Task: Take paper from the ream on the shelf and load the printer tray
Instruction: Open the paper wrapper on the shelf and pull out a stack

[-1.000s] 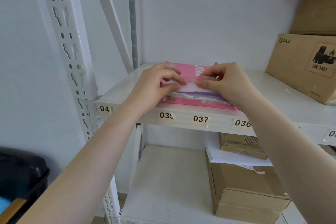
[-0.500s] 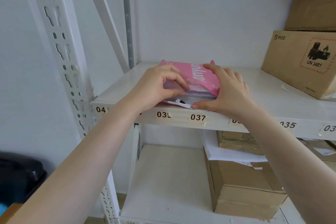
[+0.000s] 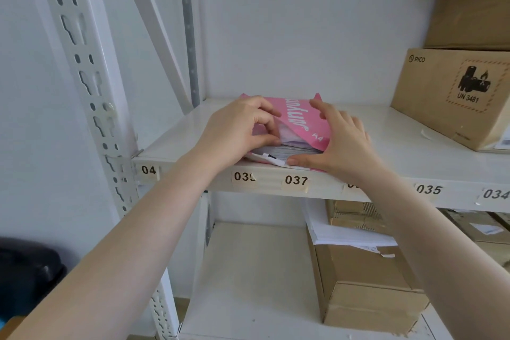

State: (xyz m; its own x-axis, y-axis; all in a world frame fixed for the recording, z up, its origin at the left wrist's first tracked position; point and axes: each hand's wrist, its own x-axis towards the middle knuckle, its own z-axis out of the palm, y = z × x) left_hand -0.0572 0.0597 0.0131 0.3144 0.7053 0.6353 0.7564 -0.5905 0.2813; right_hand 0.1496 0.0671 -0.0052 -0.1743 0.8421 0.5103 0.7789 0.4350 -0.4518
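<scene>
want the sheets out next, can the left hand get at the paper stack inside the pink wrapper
Probably yes: the pink wrapper is folded back at the front, baring the paper stack, and the left hand is already at that opening.

Ream (image 3: 296,121) lies on shelf (image 3: 386,152) at front edge. Left hand (image 3: 237,130) at its 9 o'clock, right hand (image 3: 342,143) at 3. Cardboard box (image 3: 452,96) well apart, 3 o'clock.

left hand (image 3: 237,130) fingers curled, right hand (image 3: 342,141) flat
</scene>
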